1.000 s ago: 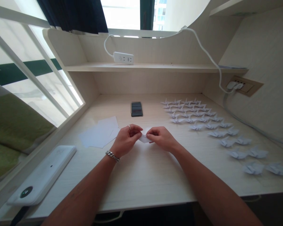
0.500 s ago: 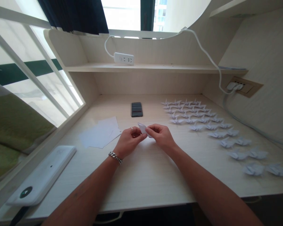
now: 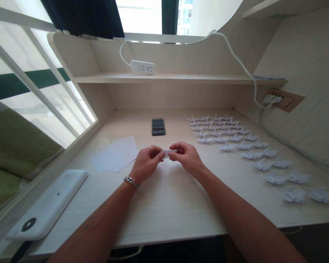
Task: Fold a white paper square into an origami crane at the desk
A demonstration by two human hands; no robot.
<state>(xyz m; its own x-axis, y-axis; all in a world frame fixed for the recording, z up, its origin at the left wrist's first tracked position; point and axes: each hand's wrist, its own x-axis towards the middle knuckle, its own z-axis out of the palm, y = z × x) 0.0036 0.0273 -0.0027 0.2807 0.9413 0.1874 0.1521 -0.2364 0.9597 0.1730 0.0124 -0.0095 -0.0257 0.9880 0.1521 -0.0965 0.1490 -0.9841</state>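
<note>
Between my two hands is a small folded piece of white paper [image 3: 167,153], held just above the desk with its long side running left to right. My left hand [image 3: 148,162] pinches its left end between thumb and fingers; a ring and a chain bracelet are on this side. My right hand [image 3: 186,157] grips the right end the same way, the fingertips curled behind it. My fingers cover parts of the folds. To the right of my hands stand several rows of white folded paper cranes [image 3: 230,137]. Flat white paper sheets [image 3: 117,155] lie to the left.
A dark, blurred phone-like object [image 3: 158,126] lies behind my hands. A long white device [image 3: 50,201] with a black cable sits at the desk's left edge. On the shelf [image 3: 175,77] rests a power strip [image 3: 142,67]; its white cord reaches a wall socket [image 3: 285,99] at right.
The folded paper has turned from pointing up and leftward to lying level between my hands. My left hand has shifted slightly left, and its grip has moved to the paper's left end.
</note>
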